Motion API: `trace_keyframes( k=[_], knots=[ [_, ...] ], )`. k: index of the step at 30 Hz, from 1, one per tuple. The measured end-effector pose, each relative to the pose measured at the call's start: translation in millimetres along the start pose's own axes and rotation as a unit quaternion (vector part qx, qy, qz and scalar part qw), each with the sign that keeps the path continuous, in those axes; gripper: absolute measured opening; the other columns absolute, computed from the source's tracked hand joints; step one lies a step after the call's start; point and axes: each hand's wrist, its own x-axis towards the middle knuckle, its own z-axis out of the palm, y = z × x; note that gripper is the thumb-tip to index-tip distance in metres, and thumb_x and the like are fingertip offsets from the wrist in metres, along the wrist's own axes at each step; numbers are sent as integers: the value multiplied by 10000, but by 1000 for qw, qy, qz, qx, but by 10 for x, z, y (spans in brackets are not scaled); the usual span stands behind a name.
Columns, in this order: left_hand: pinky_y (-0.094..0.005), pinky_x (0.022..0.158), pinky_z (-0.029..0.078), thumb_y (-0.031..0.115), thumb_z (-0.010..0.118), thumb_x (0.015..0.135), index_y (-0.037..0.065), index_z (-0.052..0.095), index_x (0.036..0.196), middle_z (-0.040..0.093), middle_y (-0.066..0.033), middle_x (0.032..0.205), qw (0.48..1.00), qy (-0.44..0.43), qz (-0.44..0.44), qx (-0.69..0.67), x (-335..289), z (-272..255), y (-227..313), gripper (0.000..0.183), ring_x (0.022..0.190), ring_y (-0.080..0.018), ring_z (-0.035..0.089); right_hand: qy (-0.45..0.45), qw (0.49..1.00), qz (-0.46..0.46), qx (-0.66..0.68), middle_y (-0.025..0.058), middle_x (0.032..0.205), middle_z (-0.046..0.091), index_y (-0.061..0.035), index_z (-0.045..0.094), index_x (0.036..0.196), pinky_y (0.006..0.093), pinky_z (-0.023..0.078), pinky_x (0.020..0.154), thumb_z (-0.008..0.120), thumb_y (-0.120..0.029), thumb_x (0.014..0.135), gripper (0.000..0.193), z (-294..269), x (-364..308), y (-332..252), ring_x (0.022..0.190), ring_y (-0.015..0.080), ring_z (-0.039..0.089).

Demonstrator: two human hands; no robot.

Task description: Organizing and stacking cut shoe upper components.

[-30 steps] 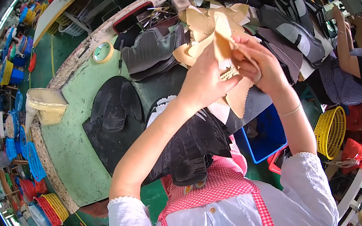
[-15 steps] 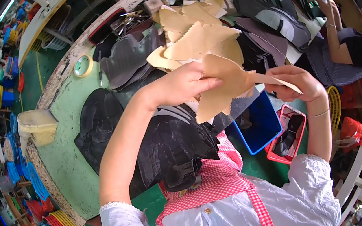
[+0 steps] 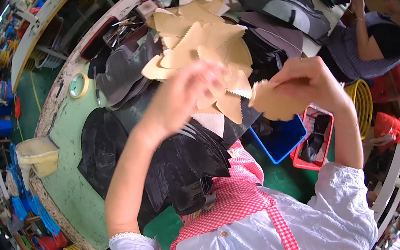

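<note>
Right hand gripping tan piece, fingers closed on it. Left hand blurred over tan pile at surface far edge, fingers' state unclear. Sorting step; next move needing clean pinch on single piece.

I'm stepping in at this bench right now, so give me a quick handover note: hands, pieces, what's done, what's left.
Right hand: raised, grip closed on one tan leather piece with a zigzag edge.
Left hand: blurred in motion over the tan pile; whether it holds a piece cannot be told.
Pieces: tan pile lies on the green table among grey pieces; black pieces are stacked nearer the body.
Done: one tan piece is off the pile and in hand.
Left: many tan pieces remain on the pile.
</note>
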Motion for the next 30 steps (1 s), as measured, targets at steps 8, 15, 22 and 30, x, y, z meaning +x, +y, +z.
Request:
trace_keyframes(
  k=[8, 15, 22, 30],
  knots=[
    [-227, 566, 462, 496, 415, 1059, 7, 663, 967, 654, -15, 753, 905, -254, -175, -292, -386, 154, 268, 556, 688, -78, 630, 153, 923, -318, -154, -20, 964, 700, -165, 781, 907, 357, 466, 836, 754, -85, 562, 356, 317, 223, -32, 925, 227, 613],
    [-257, 593, 480, 299, 460, 1080, -13, 597, 892, 600, -51, 701, 949, -58, -49, -305, -487, 241, 233, 390, 599, -123, 580, 184, 968, -43, 168, 57, 987, 663, 14, 655, 1047, 262, 467, 770, 594, -167, 987, 201, 513, 67, -71, 865, 132, 592],
    [-265, 609, 475, 307, 455, 1082, -10, 604, 855, 587, -48, 688, 958, -26, -49, -280, -473, 255, 263, 417, 626, -113, 570, -22, 915, 82, 393, -25, 775, 623, -16, 624, 917, 196, 404, 586, 589, -242, 1032, 256, 777, -4, -106, 663, 19, 490],
    [-325, 615, 506, 304, 539, 1021, 10, 665, 812, 663, -84, 689, 981, -188, -52, -4, -582, 77, 201, 382, 584, -183, 634, -214, 908, 191, 306, -41, 753, 559, 4, 645, 928, 212, 377, 576, 574, -219, 1035, 258, 445, -379, 304, 648, 40, 456]
  ],
)
